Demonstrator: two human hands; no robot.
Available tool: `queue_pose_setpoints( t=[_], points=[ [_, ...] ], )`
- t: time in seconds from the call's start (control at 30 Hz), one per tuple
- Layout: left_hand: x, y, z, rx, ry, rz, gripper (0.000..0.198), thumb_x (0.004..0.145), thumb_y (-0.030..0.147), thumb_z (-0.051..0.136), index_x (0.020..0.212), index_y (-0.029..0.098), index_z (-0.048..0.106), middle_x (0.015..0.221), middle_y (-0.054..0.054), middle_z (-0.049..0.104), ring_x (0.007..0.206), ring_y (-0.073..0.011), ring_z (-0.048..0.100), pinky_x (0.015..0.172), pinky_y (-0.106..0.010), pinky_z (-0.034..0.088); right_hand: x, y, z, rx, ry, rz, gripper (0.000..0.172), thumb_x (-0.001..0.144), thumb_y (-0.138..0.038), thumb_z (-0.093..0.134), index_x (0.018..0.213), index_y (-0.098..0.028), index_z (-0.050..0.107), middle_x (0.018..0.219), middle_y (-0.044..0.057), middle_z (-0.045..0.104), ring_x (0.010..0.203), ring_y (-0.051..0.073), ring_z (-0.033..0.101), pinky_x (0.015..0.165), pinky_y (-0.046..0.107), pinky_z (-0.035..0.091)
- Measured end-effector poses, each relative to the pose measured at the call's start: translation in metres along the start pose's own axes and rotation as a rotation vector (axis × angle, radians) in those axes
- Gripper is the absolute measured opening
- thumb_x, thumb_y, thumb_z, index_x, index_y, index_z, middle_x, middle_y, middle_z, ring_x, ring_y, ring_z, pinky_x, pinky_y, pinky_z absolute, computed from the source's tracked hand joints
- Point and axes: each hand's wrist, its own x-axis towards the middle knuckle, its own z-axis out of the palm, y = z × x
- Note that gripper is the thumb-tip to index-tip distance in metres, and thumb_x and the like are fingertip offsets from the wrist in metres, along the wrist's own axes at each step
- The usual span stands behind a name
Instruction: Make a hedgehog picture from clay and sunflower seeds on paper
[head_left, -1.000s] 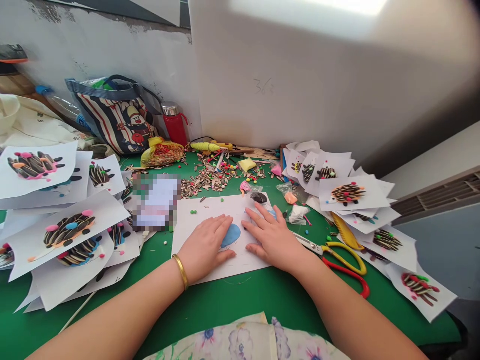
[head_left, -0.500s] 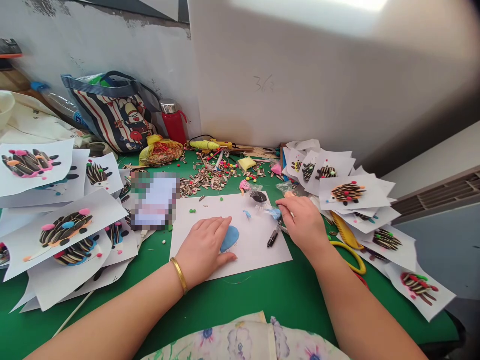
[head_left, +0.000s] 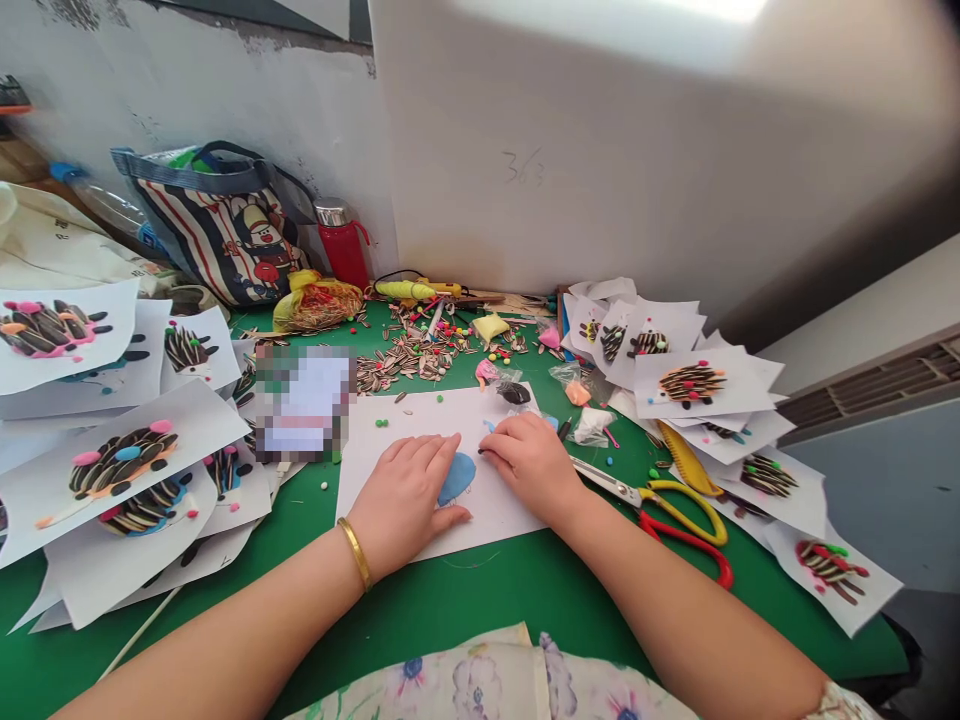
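My left hand (head_left: 409, 490) lies flat on a white sheet of paper (head_left: 367, 475), fingers stretched out, holding nothing. Between its thumb and forefinger is a flat blue clay shape (head_left: 457, 480) stuck on the sheet, with short drawn lines below it. My right hand (head_left: 536, 468) is over the right part of the sheet, its fingers drawn together in a pinch. At its fingertips shows a small blue clay bit (head_left: 490, 426). Whether anything is between the fingers is hidden. Behind this hand lie a bag of black clay (head_left: 515, 393) and more blue clay, partly covered.
Scissors (head_left: 679, 500) with yellow and red handles lie right of my right hand. Finished seed-and-clay pictures (head_left: 124, 460) are piled left, and another pile (head_left: 694, 385) right. Sunflower seeds (head_left: 409, 360) are scattered behind the sheet. A phone (head_left: 307, 400) and a red bottle (head_left: 345, 245) stand left.
My right hand has moved left, from the clay bags at the sheet's right edge to the small blue bit, uncovering the scissors and a bag of white clay. My left hand stays put.
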Motion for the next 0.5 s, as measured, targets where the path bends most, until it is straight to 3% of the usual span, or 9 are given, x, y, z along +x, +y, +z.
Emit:
queue_pose_setpoints(
  t=[0.2,0.5],
  points=[
    [0.000,0.000,-0.001,0.012,-0.018,-0.007,0.084,0.073,0.048,0.078,0.141,0.015,0.041,0.132,-0.014,0.060,0.122,-0.0319,0.053,0.107,-0.049,0.036,-0.003,0.002,0.000,-0.058,-0.049,-0.013,0.020,0.094,-0.020,0.056,0.107,-0.020,0.072,0.097,0.006,0.073,0.092,0.021,0.060,0.085,0.036,0.043],
    [0.000,-0.001,0.000,0.007,-0.017,-0.012,0.083,0.074,0.048,0.077,0.141,0.015,0.042,0.132,-0.014,0.060,0.123,-0.0318,0.053,0.109,-0.049,0.034,-0.003,0.012,-0.010,-0.134,-0.045,0.149,0.032,0.089,-0.011,0.052,0.115,-0.019,0.069,0.113,0.007,0.071,0.102,0.024,0.059,0.085,0.038,0.042]
  ],
)
